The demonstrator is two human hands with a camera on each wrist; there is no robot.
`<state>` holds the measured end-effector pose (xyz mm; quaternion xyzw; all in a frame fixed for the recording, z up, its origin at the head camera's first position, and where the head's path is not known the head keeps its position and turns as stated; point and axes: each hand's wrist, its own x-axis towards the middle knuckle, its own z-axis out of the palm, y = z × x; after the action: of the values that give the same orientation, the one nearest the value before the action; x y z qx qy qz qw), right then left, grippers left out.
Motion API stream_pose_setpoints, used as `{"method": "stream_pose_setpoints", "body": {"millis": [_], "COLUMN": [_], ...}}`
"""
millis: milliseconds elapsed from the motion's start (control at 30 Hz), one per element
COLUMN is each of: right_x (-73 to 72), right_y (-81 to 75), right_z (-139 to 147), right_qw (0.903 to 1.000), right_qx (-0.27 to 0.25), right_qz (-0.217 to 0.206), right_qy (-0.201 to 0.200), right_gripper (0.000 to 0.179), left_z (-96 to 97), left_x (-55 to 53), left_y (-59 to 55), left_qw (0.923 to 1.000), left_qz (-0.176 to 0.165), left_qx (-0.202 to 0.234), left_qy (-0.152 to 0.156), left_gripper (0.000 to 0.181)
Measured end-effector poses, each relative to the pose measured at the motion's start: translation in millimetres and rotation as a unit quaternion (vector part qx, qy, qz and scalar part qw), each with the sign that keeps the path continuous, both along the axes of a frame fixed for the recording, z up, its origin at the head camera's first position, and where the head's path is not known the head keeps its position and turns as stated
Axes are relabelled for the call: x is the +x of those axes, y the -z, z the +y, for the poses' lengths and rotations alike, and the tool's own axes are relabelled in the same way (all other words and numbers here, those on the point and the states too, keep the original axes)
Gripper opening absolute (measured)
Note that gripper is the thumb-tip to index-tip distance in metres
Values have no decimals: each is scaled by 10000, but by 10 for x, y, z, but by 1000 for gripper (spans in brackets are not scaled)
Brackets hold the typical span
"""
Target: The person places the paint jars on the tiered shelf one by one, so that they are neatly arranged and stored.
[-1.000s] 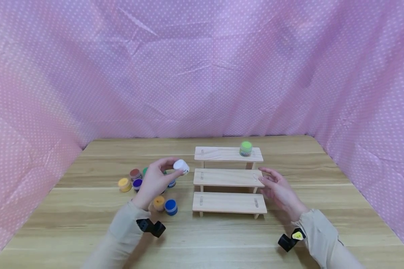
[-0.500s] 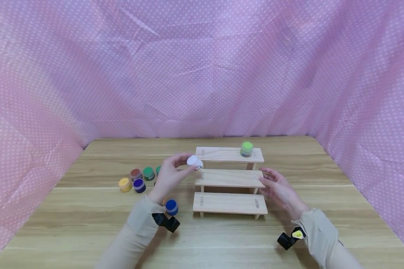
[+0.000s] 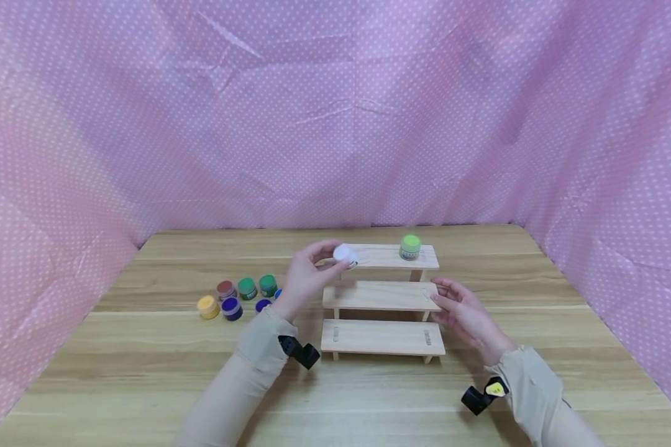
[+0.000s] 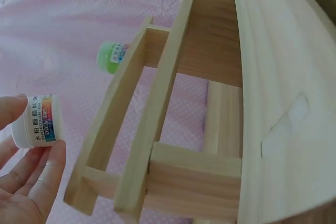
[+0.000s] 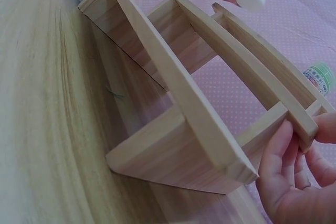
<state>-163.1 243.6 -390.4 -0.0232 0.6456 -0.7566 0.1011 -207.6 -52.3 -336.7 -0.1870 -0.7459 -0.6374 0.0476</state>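
Observation:
My left hand [image 3: 304,278] pinches a white paint jar [image 3: 343,254] between thumb and fingers, a little above the left end of the top tier. In the left wrist view the jar [image 4: 41,121] shows a printed label and is apart from the wood. A three-tier wooden display stand [image 3: 377,295] stands before me. My right hand [image 3: 465,315] grips the right end of its middle tier, as the right wrist view also shows at the board's end [image 5: 302,121]. On the top tier, toward the right, sits a light green paint jar [image 3: 410,247].
Several paint jars stand left of the stand, among them a yellow jar [image 3: 207,307], a brown jar [image 3: 226,290], a purple jar [image 3: 232,308] and a green jar [image 3: 268,285]. My left forearm hides others. A pink dotted cloth [image 3: 335,124] hangs behind the wooden table [image 3: 145,372].
My left hand has carried the white paint jar rightward and away from me, from beside the stand to over its top tier. My right hand has stayed on the middle tier.

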Motion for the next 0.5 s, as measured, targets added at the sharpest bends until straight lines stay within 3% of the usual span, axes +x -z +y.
{"method": "stream_pose_setpoints", "body": {"millis": [500], "right_x": [3], "right_y": [13], "right_z": [-10], "right_qw": [9999], "right_qx": [-51], "right_qz": [-28], "right_qy": [126], "right_gripper": [25], "left_z": [246], "left_x": [-230], "left_y": [-23], "left_qw": [9997], "left_qz": [-33], "left_qx": [-238], "left_qy": [71], "left_gripper": [37]}}
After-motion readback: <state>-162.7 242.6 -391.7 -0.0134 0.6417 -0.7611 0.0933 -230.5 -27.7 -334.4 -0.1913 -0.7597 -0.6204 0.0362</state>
